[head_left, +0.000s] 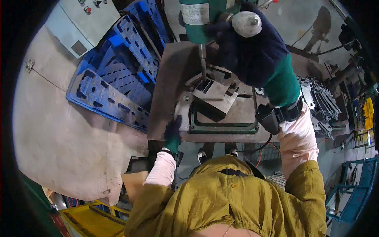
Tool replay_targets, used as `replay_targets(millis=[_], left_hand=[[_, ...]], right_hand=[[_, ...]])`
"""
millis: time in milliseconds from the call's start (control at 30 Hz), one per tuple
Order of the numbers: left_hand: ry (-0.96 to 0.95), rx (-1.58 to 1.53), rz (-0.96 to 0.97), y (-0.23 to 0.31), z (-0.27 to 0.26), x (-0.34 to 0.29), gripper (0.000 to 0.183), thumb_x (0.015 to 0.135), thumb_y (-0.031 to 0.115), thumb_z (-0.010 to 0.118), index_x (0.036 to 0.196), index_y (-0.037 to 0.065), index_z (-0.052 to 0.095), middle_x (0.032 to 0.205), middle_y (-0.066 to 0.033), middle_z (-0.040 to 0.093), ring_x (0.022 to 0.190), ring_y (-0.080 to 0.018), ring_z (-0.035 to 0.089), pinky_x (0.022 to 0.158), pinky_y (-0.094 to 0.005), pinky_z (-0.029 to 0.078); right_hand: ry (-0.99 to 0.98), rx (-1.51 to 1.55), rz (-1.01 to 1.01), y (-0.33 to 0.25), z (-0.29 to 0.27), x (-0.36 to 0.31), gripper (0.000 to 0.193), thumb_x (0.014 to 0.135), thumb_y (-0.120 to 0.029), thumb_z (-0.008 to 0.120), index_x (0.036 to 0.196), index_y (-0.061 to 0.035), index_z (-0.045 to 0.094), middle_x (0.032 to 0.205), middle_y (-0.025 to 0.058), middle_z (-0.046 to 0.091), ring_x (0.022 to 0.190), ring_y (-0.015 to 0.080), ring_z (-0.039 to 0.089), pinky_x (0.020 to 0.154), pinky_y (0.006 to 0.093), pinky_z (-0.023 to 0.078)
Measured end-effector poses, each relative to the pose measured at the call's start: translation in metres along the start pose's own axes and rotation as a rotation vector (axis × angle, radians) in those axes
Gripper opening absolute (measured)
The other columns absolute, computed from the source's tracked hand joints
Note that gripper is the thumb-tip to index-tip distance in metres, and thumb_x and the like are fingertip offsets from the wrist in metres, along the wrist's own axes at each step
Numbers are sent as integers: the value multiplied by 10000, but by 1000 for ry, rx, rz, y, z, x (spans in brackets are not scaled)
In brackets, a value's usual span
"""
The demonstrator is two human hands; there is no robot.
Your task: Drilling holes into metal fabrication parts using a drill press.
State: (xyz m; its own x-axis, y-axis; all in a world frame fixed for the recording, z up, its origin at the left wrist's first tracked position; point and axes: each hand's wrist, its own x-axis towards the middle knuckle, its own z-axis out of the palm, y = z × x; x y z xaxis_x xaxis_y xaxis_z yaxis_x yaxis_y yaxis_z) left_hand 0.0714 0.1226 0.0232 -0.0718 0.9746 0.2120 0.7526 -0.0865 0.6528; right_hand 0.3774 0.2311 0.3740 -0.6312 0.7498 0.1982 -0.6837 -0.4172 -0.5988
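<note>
A green drill press [197, 29] stands at the far side of the table, its spindle [202, 59] pointing down at a block-shaped metal jig [216, 96]. The jig rests on the press's slotted base [225, 128]. My right hand [252, 53], in a dark blue glove with a green cuff, is closed around the press's feed handle; the handle's pale, wrapped knob [246, 24] stands out above the glove. At the left of the base, my gloved left hand [173, 129] grips the near edge of a flat grey metal plate [182, 113]. Its far end lies beside the jig.
Blue plastic pallets [114, 91] lean left of the table [167, 75], below a grey control box [85, 23]. Flat metal parts [321, 98] are heaped at the table's right. A blue metal rack [353, 189] stands at lower right, a yellow frame [92, 219] at lower left.
</note>
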Motion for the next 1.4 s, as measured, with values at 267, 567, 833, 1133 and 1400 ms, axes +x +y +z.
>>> replay_targets(millis=[267,567,833,1133,1400], left_hand=[[13,-186,-742,-49,25,17,565,895,473,626,1211,4,626,1184,-162,640,1004,-265,602,860,-391,446],[-65,138,-544,-35,67,44,460,944,271,478,1341,40,509,1332,-213,532,1139,-373,563,942,-427,452],[-193,472,-429,-53,56,57,457,934,352,464,1260,54,582,1256,-230,588,1134,-405,564,937,-454,461],[108,260,-524,0,47,28,523,871,399,605,1286,82,589,1305,-176,583,1215,-362,522,1033,-416,404],[272,115,-374,26,34,0,416,895,303,587,1251,92,623,1253,-176,619,1142,-333,590,978,-399,452]], right_hand=[[384,-52,152,23,-95,-51,500,952,-495,517,1083,-27,636,837,68,664,724,200,626,649,345,508],[1102,-482,38,-2,-239,-191,422,926,-451,564,1030,-57,673,812,68,662,717,191,632,674,335,516],[1267,-2289,144,-43,-353,-254,780,748,-413,658,1369,-8,414,1286,207,554,1126,349,570,900,434,488],[1271,-2404,504,-51,-390,-222,674,762,-349,688,1313,-26,471,1038,201,619,956,363,616,772,459,504],[1035,-2405,253,-31,-424,-220,173,787,-203,619,919,-94,637,794,138,679,788,366,670,652,480,504]])
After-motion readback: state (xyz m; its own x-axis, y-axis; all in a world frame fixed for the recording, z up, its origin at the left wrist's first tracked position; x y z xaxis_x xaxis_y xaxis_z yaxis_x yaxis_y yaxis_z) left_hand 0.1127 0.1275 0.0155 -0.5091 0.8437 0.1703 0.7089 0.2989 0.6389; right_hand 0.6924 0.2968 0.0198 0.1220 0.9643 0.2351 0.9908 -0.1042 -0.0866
